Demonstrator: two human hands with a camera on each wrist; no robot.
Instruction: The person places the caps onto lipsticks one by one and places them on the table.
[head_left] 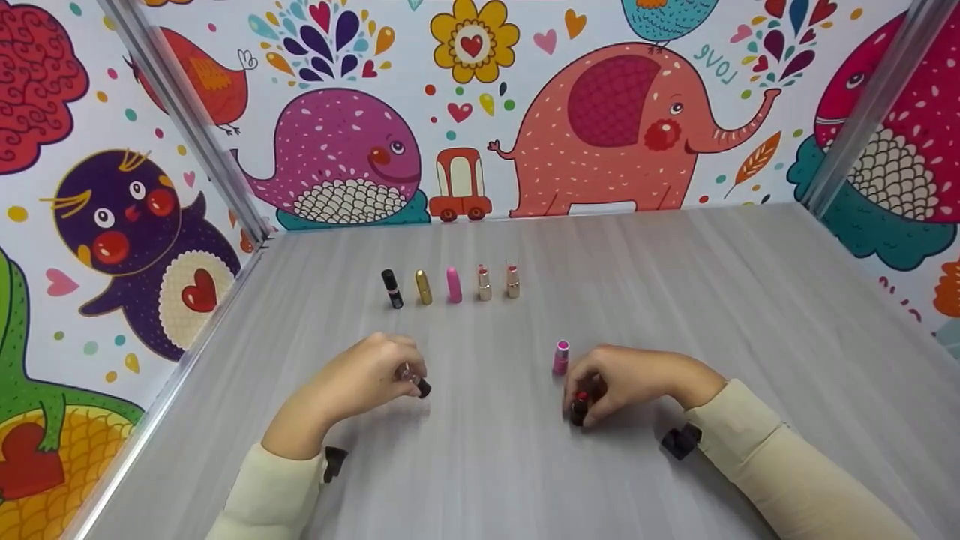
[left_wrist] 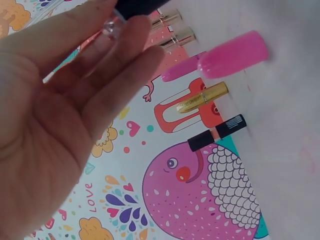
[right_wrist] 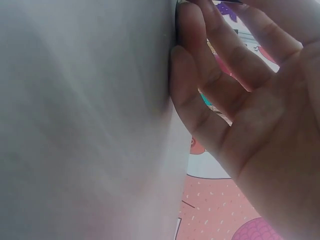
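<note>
Between the left hand's (head_left: pixel 375 375) thumb and fingers is a small black-and-clear piece (head_left: pixel 423 387), low above the table. The left wrist view shows its dark end (left_wrist: pixel 140 7) at the top edge, partly cut off. My right hand (head_left: pixel 619 379) grips a black lipstick (head_left: pixel 578 412) with a red tip showing, upright at the table surface; the fingers hide part of it. Just beyond that hand stands an uncapped pink lipstick (head_left: pixel 561 358). In the right wrist view the right fingers (right_wrist: pixel 190 95) are bent beside the tabletop, and the held lipstick is mostly out of frame.
Farther back, a row holds a black lipstick (head_left: pixel 392 289), a gold one (head_left: pixel 424 287), a pink one (head_left: pixel 453 285) and two gold-based ones (head_left: pixel 484 283) with reddish tips. A patterned wall (head_left: pixel 480 112) borders the grey table (head_left: pixel 675 285). Black straps circle both wrists.
</note>
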